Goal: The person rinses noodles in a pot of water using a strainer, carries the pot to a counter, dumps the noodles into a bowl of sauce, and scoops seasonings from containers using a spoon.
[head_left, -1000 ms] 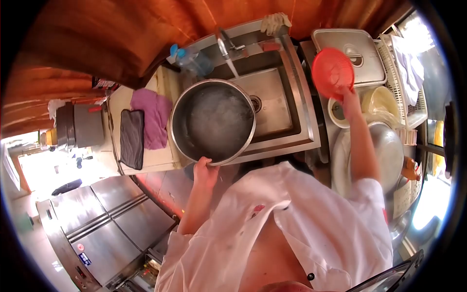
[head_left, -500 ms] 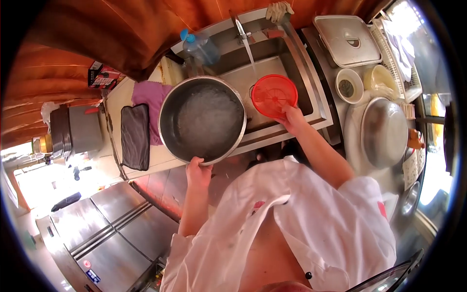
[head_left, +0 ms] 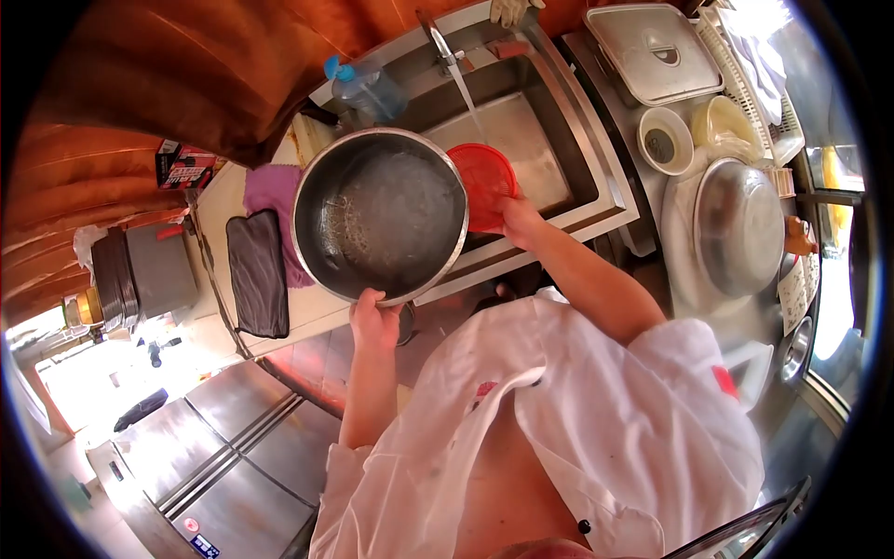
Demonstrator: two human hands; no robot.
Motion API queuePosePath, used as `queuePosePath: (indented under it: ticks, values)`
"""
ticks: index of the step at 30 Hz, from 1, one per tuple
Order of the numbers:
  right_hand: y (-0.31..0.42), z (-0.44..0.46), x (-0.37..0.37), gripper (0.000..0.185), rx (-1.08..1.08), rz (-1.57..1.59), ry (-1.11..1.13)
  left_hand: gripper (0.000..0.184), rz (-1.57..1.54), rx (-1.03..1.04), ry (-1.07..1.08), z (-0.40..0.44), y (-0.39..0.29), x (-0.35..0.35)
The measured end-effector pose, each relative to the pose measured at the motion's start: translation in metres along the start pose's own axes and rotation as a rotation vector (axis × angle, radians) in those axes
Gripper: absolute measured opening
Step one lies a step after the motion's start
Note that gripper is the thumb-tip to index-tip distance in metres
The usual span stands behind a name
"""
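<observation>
A large round metal pot [head_left: 321,210] with cloudy water in it stands at the sink's left edge, tilted a little toward the sink. My left hand [head_left: 374,321] grips its near rim, thumb over the edge. In my right hand [head_left: 521,222] is a red plastic colander or strainer [head_left: 482,177], held by its near right side. It sits against the pot's right rim, over the basin. Water runs from the faucet [head_left: 441,42] into the stainless sink [head_left: 531,130] just behind the colander. Part of the colander is hidden behind the pot's rim.
Left of the pot lie a purple cloth [head_left: 270,191] and a dark folded cloth [head_left: 258,270]. A blue-capped bottle [head_left: 368,93] stands behind it. On the right counter are a lidded steel tray [head_left: 652,56], a white bowl [head_left: 665,140] and an upturned metal basin [head_left: 740,228].
The red colander has moved left and down against the pot's rim. The pot now tilts toward it, and its water has shifted to the right, baring more of the left inner wall.
</observation>
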State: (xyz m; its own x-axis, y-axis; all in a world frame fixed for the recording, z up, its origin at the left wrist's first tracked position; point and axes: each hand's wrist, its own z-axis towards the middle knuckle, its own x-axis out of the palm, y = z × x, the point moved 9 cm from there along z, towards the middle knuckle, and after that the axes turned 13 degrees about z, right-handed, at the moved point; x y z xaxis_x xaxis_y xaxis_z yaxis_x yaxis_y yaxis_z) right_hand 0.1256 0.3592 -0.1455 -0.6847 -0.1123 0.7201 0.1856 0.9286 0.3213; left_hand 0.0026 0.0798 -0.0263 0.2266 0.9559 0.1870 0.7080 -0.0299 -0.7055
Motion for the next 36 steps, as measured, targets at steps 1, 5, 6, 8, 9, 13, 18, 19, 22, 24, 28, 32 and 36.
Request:
queuePosePath:
  ticks: [1, 5, 6, 8, 9, 13, 18, 19, 22, 24, 28, 32, 36]
  values:
    - [0.000, 0.002, -0.002, 0.055, -0.005, 0.001, -0.007, 0.029, -0.004, 0.002, -0.010, 0.000, -0.001, 0.003]
    - [0.005, 0.008, -0.007, 0.064, -0.047, 0.019, -0.026, 0.025, -0.026, 0.035, -0.037, 0.004, -0.002, 0.013]
    - [0.006, 0.010, -0.010, 0.069, -0.060, 0.027, -0.031, 0.024, -0.034, 0.048, -0.043, 0.006, -0.001, 0.013]
    - [0.005, 0.015, -0.014, 0.068, -0.051, 0.017, -0.035, 0.028, -0.028, 0.037, -0.054, 0.011, 0.004, 0.009]
    - [0.005, 0.016, -0.014, 0.068, -0.047, 0.013, -0.035, 0.030, -0.025, 0.032, -0.060, 0.011, 0.003, 0.009]
    - [0.003, 0.021, -0.015, 0.067, -0.015, 0.025, -0.022, 0.038, -0.013, 0.057, -0.099, 0.009, -0.002, 0.015]
    - [-0.006, 0.031, -0.015, 0.067, 0.014, 0.106, -0.002, 0.041, 0.029, 0.082, -0.136, 0.008, -0.007, 0.013]
    - [-0.005, 0.029, -0.011, 0.068, 0.013, 0.112, -0.005, 0.041, 0.030, 0.083, -0.130, 0.009, -0.007, 0.013]
    - [-0.005, 0.028, -0.005, 0.069, 0.010, 0.128, -0.005, 0.041, 0.034, 0.083, -0.127, 0.009, -0.009, 0.015]
    - [-0.006, 0.031, -0.004, 0.071, 0.002, 0.136, 0.007, 0.041, 0.039, 0.075, -0.139, 0.009, -0.008, 0.016]
    - [-0.005, 0.029, -0.003, 0.074, 0.002, 0.165, 0.021, 0.036, 0.019, 0.073, -0.135, 0.013, -0.001, 0.016]
    - [-0.009, 0.031, -0.009, 0.076, -0.007, 0.198, 0.023, 0.031, 0.024, 0.051, -0.112, 0.012, 0.004, 0.022]
    - [-0.004, 0.022, -0.001, 0.077, -0.032, 0.253, 0.064, 0.034, 0.025, 0.051, -0.099, 0.010, 0.006, 0.026]
